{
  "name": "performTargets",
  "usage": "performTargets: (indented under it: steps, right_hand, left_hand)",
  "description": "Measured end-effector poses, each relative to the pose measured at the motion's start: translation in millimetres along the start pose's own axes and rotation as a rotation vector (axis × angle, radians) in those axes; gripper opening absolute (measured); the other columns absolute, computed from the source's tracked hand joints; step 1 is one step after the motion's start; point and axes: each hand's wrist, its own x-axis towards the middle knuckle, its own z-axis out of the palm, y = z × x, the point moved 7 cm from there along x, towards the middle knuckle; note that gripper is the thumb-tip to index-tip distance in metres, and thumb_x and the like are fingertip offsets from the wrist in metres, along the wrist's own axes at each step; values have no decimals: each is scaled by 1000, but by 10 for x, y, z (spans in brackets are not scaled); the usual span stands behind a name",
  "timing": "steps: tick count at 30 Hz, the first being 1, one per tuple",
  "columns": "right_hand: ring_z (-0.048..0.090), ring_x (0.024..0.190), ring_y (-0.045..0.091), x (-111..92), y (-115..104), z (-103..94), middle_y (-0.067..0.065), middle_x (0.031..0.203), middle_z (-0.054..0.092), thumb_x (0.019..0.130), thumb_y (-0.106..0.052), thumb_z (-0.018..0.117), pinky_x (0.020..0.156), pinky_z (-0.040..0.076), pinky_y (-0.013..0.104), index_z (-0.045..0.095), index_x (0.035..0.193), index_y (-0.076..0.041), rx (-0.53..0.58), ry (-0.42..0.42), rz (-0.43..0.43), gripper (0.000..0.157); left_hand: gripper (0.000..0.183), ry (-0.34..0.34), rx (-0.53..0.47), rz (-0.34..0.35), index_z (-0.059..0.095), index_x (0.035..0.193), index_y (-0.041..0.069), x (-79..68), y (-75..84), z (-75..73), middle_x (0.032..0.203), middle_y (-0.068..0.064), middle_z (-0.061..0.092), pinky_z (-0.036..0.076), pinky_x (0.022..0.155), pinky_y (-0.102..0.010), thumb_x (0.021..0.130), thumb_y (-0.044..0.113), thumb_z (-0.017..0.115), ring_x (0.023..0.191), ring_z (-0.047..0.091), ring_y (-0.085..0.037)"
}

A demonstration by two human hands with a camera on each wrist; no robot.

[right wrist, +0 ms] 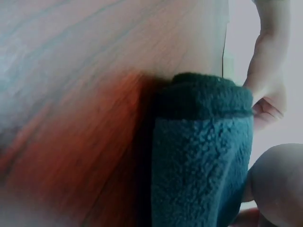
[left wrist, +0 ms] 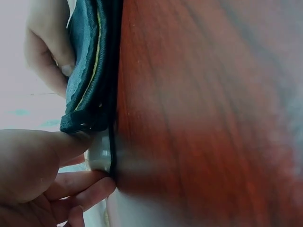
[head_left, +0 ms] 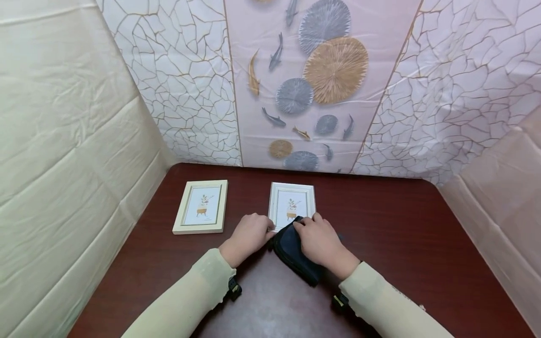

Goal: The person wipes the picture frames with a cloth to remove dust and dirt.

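Note:
A dark blue pouch with black edging (head_left: pixel 296 253) lies aslant at the table's middle, overlapping the lower part of a white picture frame (head_left: pixel 272 199). From above, my right hand (head_left: pixel 319 239) grips it, fingers over its far edge. My left hand (head_left: pixel 249 234) pinches the pouch's left end by the frame's lower left corner. The left wrist view shows a yellow line running along the pouch's curved edge (left wrist: pixel 94 56), with my left thumb (left wrist: pixel 71 144) right at its end. In the right wrist view its near end (right wrist: pixel 199 165) looks fuzzy.
A cream picture frame (head_left: pixel 179 218) with a potted-plant print lies flat at the left. The table (head_left: pixel 401 234) is dark red-brown wood. Behind it hangs a patterned cloth (head_left: pixel 190 84), and pale quilted cloth walls (head_left: pixel 63 141) flank both sides.

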Motion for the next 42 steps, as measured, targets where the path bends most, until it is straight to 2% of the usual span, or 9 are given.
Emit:
performTargets:
  steps: [4,8,12,15,17,19,23,32,42]
  right_hand:
    - [59,99,39,-4,-2,-21,17,132,73,109,-14,64,76,53,51,76,139,-12,-38,-36,53,32]
    - [58,100,39,-15,-20,-47,16,134,72,111,-15,64,74,50,52,75,141,-14,-42,-57,76,32]
    - [57,105,38,-20,1,-31,15,140,70,111,-14,62,74,49,53,73,145,-16,-12,-80,98,35]
    - [56,110,37,-16,22,-5,15,144,68,112,-13,61,75,48,54,71,148,-17,5,-97,102,38]
    - [55,111,37,-6,32,5,15,146,67,113,-13,59,74,48,54,70,150,-18,9,-101,101,39]
    - [54,111,37,6,38,11,15,146,66,113,-12,58,73,48,55,70,150,-18,3,-101,100,39]
    - [55,113,39,36,52,25,17,146,66,113,-12,59,75,49,57,71,148,-17,-16,-104,106,38]
    - [54,116,40,158,126,84,17,146,66,114,-12,57,82,49,62,71,149,-16,-20,-139,123,38]
    - [54,111,37,252,189,56,15,145,67,115,-13,56,80,46,57,71,150,-19,-37,-162,120,39]
  left_hand:
    - [37,-3,4,15,67,70,22,-1,32,-1,59,10,50,43,63,-32,106,22,77,57,46,-10]
    - [26,-25,39,15,78,80,22,-22,35,-9,68,8,64,53,67,-35,106,24,78,63,59,-12]
    - [8,-55,59,2,87,103,23,-43,18,-6,97,3,79,60,80,-44,104,26,80,88,71,-21]
    - [9,-50,55,14,87,110,21,-42,0,-2,118,-2,80,60,90,-45,103,24,82,110,72,-28]
    - [9,-38,43,24,86,111,20,-42,-15,-5,124,-4,79,60,94,-45,102,22,82,118,71,-30]
    - [10,-25,29,33,85,111,18,-41,-31,-10,123,-4,80,60,96,-44,101,21,84,119,72,-29]
    - [11,-21,7,41,84,111,18,-41,-60,-12,111,0,81,60,93,-42,100,22,85,107,73,-26]
    - [14,-22,-9,42,84,114,20,-19,-114,27,112,3,80,60,93,-41,101,26,84,106,73,-24]
    - [14,-30,-23,28,86,114,21,-27,-113,6,114,4,80,60,93,-41,101,25,84,107,74,-24]
